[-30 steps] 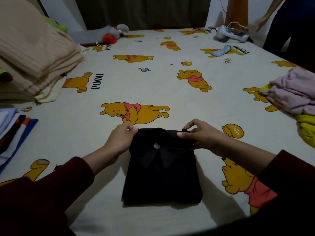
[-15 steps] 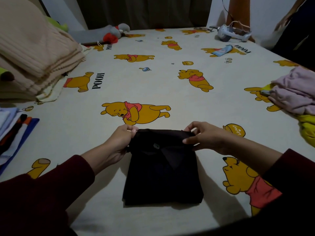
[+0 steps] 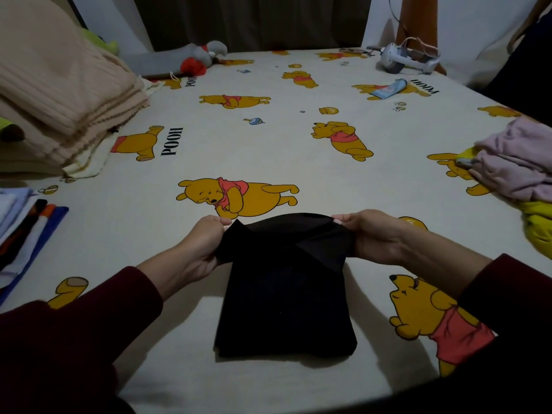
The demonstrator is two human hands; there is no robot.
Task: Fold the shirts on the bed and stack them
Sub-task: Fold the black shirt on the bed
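A black shirt, folded into a rectangle, lies on the bed right in front of me. My left hand grips its far left corner and my right hand grips its far right corner. Between them the far edge is lifted off the sheet and curls over toward me, hiding the collar. A stack of folded shirts in white, black, orange and blue sits at the left edge. Unfolded pink and yellow garments lie heaped at the right edge.
A folded beige blanket fills the back left. A grey and red soft toy lies at the far side, a white headset with cables at the far right, and a small blue tube near it.
Both hands closed on the shirt's far corners and lifted that edge, which now folds back toward me over the collar. The person at the far right has moved out of view.
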